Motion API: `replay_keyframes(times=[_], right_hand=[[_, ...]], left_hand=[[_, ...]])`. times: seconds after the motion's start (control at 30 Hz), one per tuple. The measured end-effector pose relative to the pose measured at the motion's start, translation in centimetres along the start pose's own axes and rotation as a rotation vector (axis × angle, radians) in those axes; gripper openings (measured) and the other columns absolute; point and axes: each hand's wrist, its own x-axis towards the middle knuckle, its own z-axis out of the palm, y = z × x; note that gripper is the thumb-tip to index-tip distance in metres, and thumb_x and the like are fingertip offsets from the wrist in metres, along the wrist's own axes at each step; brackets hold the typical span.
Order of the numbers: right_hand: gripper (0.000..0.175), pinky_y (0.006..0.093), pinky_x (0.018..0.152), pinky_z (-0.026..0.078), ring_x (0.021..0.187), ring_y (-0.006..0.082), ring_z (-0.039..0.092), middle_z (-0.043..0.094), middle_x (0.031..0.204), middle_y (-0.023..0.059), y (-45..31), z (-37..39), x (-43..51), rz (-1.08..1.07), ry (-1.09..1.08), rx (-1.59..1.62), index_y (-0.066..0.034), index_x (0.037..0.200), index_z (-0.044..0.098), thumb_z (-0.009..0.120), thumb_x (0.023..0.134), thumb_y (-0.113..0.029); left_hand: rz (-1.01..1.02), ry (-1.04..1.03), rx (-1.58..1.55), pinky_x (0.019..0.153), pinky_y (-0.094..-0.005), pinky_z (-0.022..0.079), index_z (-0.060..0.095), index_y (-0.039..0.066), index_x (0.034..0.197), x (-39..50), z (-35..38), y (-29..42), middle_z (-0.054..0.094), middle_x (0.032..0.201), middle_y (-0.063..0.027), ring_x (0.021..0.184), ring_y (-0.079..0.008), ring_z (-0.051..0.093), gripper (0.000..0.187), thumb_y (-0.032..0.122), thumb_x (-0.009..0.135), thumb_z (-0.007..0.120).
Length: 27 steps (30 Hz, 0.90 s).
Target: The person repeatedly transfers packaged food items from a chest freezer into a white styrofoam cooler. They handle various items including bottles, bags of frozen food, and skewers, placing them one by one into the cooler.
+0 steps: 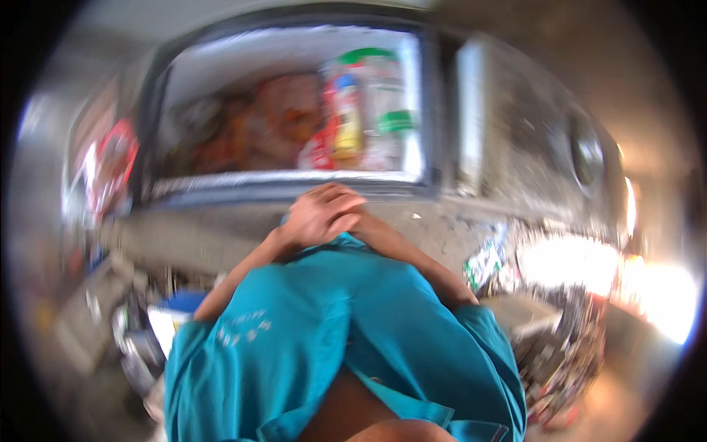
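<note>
My two hands are clasped together at my waist, just in front of the near edge of an open-topped white-lined chest (248,190) with a dark rim. My left hand (326,210) lies folded over the other, with its fingers pointing right. My right hand (359,218) is mostly hidden under it, so which hand lies on top is hard to tell. Inside the chest are red-orange packages (281,116), a yellow bottle with a blue cap (348,124) and clear containers with green lids (395,121). The picture is blurred.
A red-and-clear plastic bag (113,166) hangs left of the chest. A worn grey counter (525,127) with a round fitting stands at the right. Below are a blue-and-white box (179,306), a green-and-white packet (483,265) and a cluttered pile (558,353).
</note>
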Motion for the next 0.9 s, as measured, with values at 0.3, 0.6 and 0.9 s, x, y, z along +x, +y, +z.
replay_keyframes(times=[0.3, 0.6, 0.9], right_hand=[[0.021, 0.0309, 0.077, 0.047, 0.093, 0.0169, 0.055, 0.057, 0.107, 0.0106, -10.3, 0.5, 2.1, 0.215, -0.001, 0.079, -0.0023, 0.103, 0.056, 0.054, 0.085, -0.013], [0.016, 0.0262, 0.042, 0.034, 0.047, 0.0126, 0.045, 0.048, 0.056, 0.0008, -27.7, 6.8, 14.0, -0.349, -0.472, -0.213, -0.0079, 0.080, 0.062, 0.055, 0.079, -0.022], [0.016, 0.0239, 0.038, 0.030, 0.040, 0.0111, 0.042, 0.040, 0.047, 0.0009, -21.4, 12.1, 23.9, -0.208, 0.352, -0.454, -0.0067, 0.066, 0.058, 0.061, 0.068, -0.022]], left_hand=[[0.025, 0.224, -0.013, 0.063, -0.0357, 0.049, 0.057, 0.005, 0.101, -2.6, -4.9, -5.2, 0.058, 0.087, -0.0118, 0.072, -0.0289, 0.059, 0.035, 0.032, 0.079, 0.059], [-0.779, 0.363, -0.093, 0.063, -0.0280, 0.051, 0.059, 0.005, 0.104, -17.7, -11.3, -14.9, 0.064, 0.086, -0.0054, 0.070, -0.0151, 0.064, 0.022, 0.005, 0.082, 0.057], [-0.817, 0.267, -0.486, 0.065, -0.0239, 0.047, 0.052, 0.002, 0.113, -18.2, -17.8, -27.9, 0.062, 0.089, -0.0076, 0.073, -0.0115, 0.059, 0.025, 0.008, 0.089, 0.051]])
